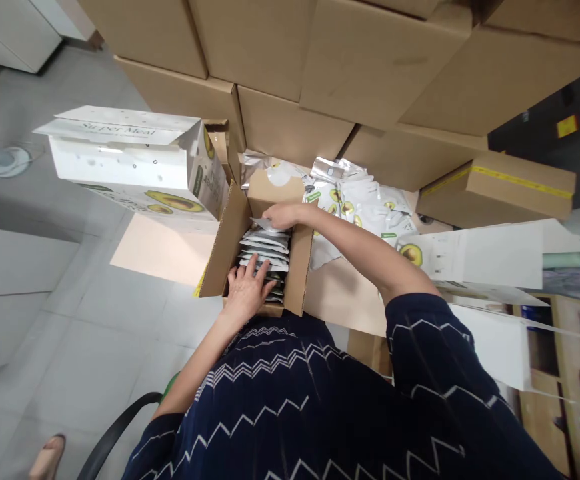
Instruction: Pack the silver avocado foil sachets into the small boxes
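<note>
An open cardboard box (300, 273) stands in front of my body, its flaps spread. Inside it a row of flat silvery-white sachets (265, 250) is packed on edge. My left hand (247, 290) lies over the near end of the row, fingers spread and touching the sachets. At the far end of the row, my right hand (281, 217) pinches one sachet (265, 225) by its edge. The fingertips of my right hand are partly hidden.
Loose sachets with avocado pictures (360, 200) are heaped right of the box. White printed cartons stand at left (130, 163) and right (485, 257). Large cardboard boxes (295, 107) are stacked behind. A taped brown box (510, 187) sits at the right. A chair armrest (120, 427) is at lower left.
</note>
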The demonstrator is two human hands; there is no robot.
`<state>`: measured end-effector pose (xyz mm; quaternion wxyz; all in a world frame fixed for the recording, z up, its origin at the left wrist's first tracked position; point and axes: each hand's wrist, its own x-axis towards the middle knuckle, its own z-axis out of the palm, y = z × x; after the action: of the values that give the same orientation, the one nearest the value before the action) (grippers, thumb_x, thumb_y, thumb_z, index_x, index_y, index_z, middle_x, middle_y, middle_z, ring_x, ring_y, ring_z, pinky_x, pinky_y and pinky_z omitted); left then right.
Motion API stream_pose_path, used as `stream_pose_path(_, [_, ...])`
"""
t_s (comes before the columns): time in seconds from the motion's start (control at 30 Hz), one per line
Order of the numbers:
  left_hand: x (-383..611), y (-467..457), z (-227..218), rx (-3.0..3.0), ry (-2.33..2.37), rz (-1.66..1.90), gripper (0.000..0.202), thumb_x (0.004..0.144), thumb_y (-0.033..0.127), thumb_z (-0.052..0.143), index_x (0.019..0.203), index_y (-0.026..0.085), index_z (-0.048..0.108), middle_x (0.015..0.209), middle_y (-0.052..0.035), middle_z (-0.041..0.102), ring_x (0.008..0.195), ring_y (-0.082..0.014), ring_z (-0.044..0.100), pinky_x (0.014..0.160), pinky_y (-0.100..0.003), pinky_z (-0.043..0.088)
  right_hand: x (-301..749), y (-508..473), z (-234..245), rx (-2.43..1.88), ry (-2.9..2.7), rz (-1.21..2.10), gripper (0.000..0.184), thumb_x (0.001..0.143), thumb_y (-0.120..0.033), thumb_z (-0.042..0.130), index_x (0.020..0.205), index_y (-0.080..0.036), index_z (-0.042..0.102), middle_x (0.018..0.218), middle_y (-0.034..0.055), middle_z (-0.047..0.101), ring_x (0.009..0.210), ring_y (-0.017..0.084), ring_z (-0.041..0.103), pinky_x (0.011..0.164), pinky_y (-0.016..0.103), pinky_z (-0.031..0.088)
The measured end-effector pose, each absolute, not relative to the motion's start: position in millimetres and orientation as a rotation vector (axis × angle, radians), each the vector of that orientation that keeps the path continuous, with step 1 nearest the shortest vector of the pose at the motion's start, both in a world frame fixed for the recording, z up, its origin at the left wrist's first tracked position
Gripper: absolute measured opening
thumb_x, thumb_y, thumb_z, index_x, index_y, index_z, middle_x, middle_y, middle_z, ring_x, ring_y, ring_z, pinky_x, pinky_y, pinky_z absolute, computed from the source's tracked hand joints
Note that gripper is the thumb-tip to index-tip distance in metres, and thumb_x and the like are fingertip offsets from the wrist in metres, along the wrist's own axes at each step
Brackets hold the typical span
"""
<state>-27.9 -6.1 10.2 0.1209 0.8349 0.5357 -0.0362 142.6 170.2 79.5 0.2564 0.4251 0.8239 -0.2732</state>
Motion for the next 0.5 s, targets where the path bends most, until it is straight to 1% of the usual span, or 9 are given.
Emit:
stream_pose_path(0.1, [-28.2,-6.0,10.0,2.445,1.555,-0.126,0.056,0.098,0.047,0.051,0.148,0.022,0.050,0.157,-0.0180,0.042,0.124,-0.0362,0.057,0.107,-0.055,0.040,138.2,165.1,66.4,1.161,2.143,-0.631,0.041,0.091,-0.022,0.059,0.127,-0.004,0.066,0.128,0.0207,0.068,0.111,0.029,0.068,0.083,0.029,0.051])
stream_pose_path(0.13, [-28.1,-5.9,10.1,2.446,1.554,-0.134,0.056,0.098,0.048,0.050,0.148,0.022,0.050,0.157,-0.0178,0.042,0.124,-0.0361,0.057,0.107,-0.055,0.040,138.7,163.2,63.4,1.177,2.125,-0.595,0.043,0.090,-0.023,0.061,0.128,-0.004,0.066,0.129,0.0219,0.067,0.113,0.031,0.068,0.085,0.031,0.053])
stream_pose_path(0.2, [-27.9,-5.7,10.3,2.448,1.555,-0.143,0.056,0.098,0.048,0.050,0.148,0.023,0.050,0.158,-0.0175,0.042,0.123,-0.0358,0.057,0.107,-0.055,0.040,140.7,160.0,58.8,1.229,2.126,-0.536,0.041,0.090,-0.017,0.060,0.129,-0.003,0.065,0.129,0.0234,0.067,0.116,0.032,0.067,0.088,0.033,0.054])
stream_pose_path(0.27, [-27.4,-5.4,10.6,2.447,1.556,-0.146,0.056,0.098,0.047,0.050,0.148,0.023,0.050,0.158,-0.0173,0.042,0.123,-0.0358,0.057,0.107,-0.055,0.040,142.1,157.1,55.2,1.271,2.154,-0.517,0.040,0.092,-0.009,0.053,0.129,-0.002,0.065,0.127,0.0243,0.067,0.117,0.031,0.068,0.090,0.033,0.054])
stream_pose_path(0.33, [-26.9,-5.1,11.1,2.444,1.556,-0.150,0.056,0.098,0.047,0.051,0.148,0.023,0.050,0.158,-0.0171,0.042,0.123,-0.0358,0.057,0.107,-0.055,0.040,141.9,154.9,51.3,1.291,2.179,-0.525,0.040,0.092,-0.005,0.048,0.129,-0.002,0.064,0.126,0.0250,0.068,0.117,0.030,0.068,0.091,0.034,0.054])
stream_pose_path(0.43, [-26.0,-4.2,12.4,2.434,1.553,-0.166,0.056,0.097,0.047,0.051,0.148,0.023,0.050,0.158,-0.0169,0.042,0.123,-0.0361,0.057,0.107,-0.055,0.040,140.1,154.9,43.3,1.303,2.193,-0.517,0.040,0.092,-0.004,0.050,0.129,-0.002,0.064,0.127,0.0258,0.067,0.119,0.031,0.067,0.094,0.035,0.054])
stream_pose_path(0.5, [-25.6,-3.7,12.9,2.428,1.555,-0.170,0.056,0.098,0.047,0.051,0.148,0.024,0.051,0.159,-0.0163,0.041,0.123,-0.0363,0.057,0.107,-0.056,0.040,141.0,157.7,38.0,1.283,2.191,-0.557,0.043,0.090,-0.006,0.056,0.132,-0.002,0.062,0.128,0.0259,0.066,0.120,0.032,0.066,0.096,0.037,0.054])
